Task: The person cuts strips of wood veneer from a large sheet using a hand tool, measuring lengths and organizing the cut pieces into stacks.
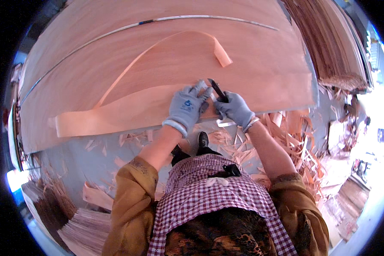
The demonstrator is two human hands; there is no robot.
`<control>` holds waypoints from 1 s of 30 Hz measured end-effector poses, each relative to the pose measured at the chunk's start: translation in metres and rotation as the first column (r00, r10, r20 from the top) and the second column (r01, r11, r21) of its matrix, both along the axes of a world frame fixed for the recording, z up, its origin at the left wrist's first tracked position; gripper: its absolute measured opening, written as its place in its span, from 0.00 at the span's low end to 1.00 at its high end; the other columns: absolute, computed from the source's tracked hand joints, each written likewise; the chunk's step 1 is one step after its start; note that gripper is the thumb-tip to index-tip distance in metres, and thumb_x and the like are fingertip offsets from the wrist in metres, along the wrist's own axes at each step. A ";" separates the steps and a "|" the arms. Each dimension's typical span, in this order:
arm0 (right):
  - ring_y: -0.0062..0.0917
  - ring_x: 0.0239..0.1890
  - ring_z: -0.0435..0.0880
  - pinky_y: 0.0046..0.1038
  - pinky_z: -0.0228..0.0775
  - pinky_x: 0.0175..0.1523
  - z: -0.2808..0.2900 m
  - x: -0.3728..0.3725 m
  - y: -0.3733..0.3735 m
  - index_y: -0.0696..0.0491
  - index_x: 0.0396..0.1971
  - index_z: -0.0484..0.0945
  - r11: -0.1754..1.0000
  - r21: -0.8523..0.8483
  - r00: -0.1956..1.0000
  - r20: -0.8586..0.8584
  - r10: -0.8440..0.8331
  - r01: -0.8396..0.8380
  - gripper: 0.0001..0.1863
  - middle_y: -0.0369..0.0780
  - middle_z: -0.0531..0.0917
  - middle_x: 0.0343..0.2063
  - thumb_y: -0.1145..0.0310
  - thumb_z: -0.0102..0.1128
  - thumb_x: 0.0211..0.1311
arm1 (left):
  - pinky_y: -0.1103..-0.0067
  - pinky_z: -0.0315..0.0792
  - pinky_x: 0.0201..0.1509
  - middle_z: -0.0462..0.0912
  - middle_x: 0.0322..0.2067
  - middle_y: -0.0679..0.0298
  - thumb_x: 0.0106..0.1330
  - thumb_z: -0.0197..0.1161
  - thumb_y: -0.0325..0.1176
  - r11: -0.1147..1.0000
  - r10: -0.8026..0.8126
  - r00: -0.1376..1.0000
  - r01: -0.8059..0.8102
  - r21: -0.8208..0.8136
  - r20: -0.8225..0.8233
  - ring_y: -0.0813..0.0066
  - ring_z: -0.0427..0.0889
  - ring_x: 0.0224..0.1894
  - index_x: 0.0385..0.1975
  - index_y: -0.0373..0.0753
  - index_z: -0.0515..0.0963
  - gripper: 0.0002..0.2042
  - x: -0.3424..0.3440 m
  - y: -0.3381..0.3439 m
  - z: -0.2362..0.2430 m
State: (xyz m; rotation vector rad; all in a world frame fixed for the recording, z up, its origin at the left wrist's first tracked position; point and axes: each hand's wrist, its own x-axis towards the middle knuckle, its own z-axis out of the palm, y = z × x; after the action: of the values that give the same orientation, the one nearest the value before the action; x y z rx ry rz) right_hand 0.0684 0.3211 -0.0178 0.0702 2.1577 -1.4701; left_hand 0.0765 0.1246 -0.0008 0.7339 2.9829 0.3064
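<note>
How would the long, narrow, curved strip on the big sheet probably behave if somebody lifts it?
The curved strip is probably floppy, because it bends into a wide arch and seems to twist near one end. It looks very thin, so it should feel light. It may also split easily: many ragged scraps lie nearby.

The broad, pinkish-brown table (260,51) is crossed toward its far side by a long thin rod (175,17); along the near edge a wide pale sheet (134,109) is laid, and beyond it a narrow strip (221,53) is arched. The grey floor (83,155) is littered with thin scraps (301,147), heaped thickest at the right
</note>
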 end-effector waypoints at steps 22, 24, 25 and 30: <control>0.48 0.39 0.77 0.39 0.69 0.40 0.034 -0.014 0.074 0.55 0.32 0.73 0.803 0.537 0.924 -0.107 0.368 -0.258 0.14 0.51 0.79 0.32 0.61 0.59 0.49 | 0.68 0.63 0.55 0.70 0.55 0.62 0.59 0.55 0.40 0.988 -0.115 0.978 0.131 0.081 -0.171 0.62 0.69 0.55 0.56 0.42 0.68 0.24 0.043 0.054 -0.012; 0.49 0.40 0.77 0.39 0.69 0.41 0.030 -0.014 0.074 0.55 0.33 0.73 0.788 0.574 0.911 -0.167 0.378 -0.222 0.15 0.51 0.79 0.32 0.61 0.59 0.50 | 0.69 0.61 0.58 0.72 0.52 0.62 0.58 0.55 0.39 0.960 -0.087 0.989 0.114 0.255 -0.116 0.63 0.68 0.56 0.53 0.41 0.70 0.22 0.053 0.083 -0.014; 0.49 0.40 0.76 0.40 0.68 0.41 0.033 -0.012 0.075 0.56 0.33 0.73 0.778 0.585 0.907 -0.162 0.388 -0.228 0.15 0.52 0.79 0.32 0.60 0.58 0.50 | 0.69 0.60 0.59 0.73 0.51 0.63 0.57 0.55 0.39 0.955 -0.039 0.993 0.071 0.289 -0.115 0.63 0.68 0.56 0.51 0.43 0.72 0.20 0.054 0.094 -0.010; 0.24 0.17 0.79 0.28 0.69 0.24 0.042 -0.002 0.105 0.59 0.25 0.72 0.893 0.398 0.974 0.004 0.227 -0.209 0.15 0.44 0.78 0.16 0.61 0.61 0.55 | 0.69 0.61 0.55 0.74 0.49 0.67 0.52 0.59 0.46 0.969 -0.142 0.990 0.142 0.200 -0.015 0.66 0.68 0.53 0.44 0.47 0.76 0.19 0.045 0.101 -0.007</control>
State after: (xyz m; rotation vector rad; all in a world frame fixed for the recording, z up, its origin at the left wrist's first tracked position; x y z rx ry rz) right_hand 0.0666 0.4261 0.0246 -0.0607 2.3812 -0.9009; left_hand 0.1214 0.2253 -0.0075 0.9609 2.9083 0.6057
